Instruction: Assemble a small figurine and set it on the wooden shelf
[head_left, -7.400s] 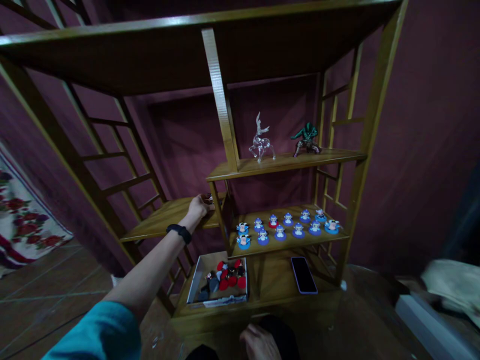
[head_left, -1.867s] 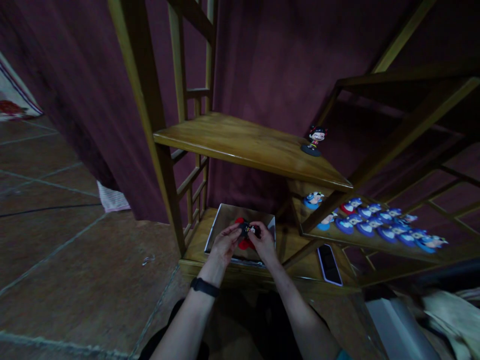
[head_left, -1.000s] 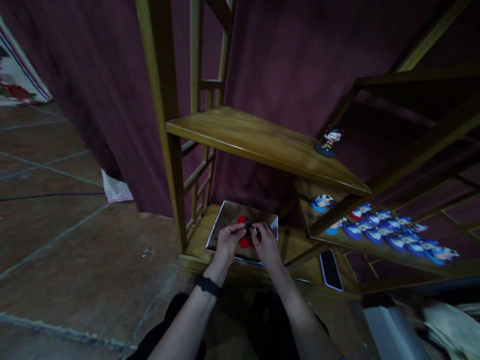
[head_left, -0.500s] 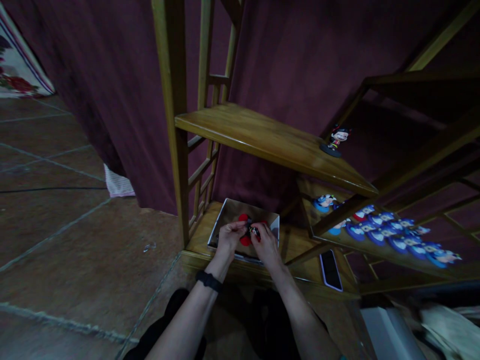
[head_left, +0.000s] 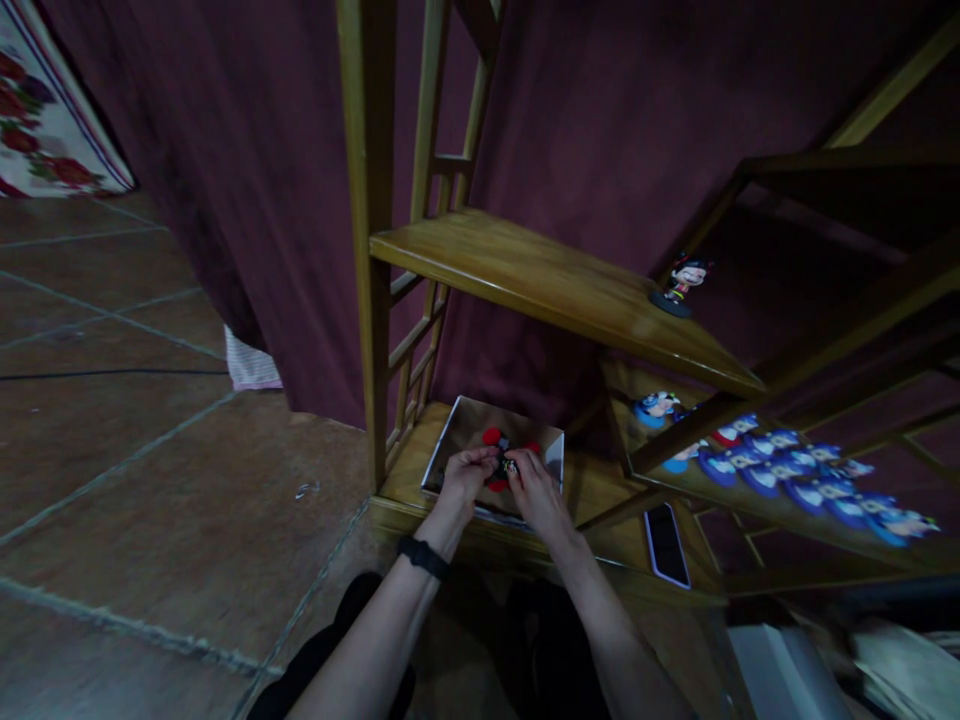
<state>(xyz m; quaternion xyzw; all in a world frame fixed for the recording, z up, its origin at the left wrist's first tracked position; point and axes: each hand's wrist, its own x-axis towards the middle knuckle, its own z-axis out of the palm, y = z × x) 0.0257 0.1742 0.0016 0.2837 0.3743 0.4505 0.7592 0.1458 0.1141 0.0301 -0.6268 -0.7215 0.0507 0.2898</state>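
Observation:
Both hands meet over a shallow open box on the lowest shelf. My right hand is closed around a small dark figurine with light and yellow details. With thumb and fingers pinched, my left hand grips the dark side of the same figurine; its exact hold is partly hidden. Round red pieces show just behind and below the fingers, inside the box. They are too blurred to tell what they are.
A dark-haired figurine on a black base stands on the wooden shelf above my hands. Several blue-based figurines line a shelf to the right. A phone lies on the lowest shelf. A wooden post rises at the left.
The view has shifted slightly, so the scene sits a little farther right. Both hands stay together on the figurine over the box, with only small finger movement.

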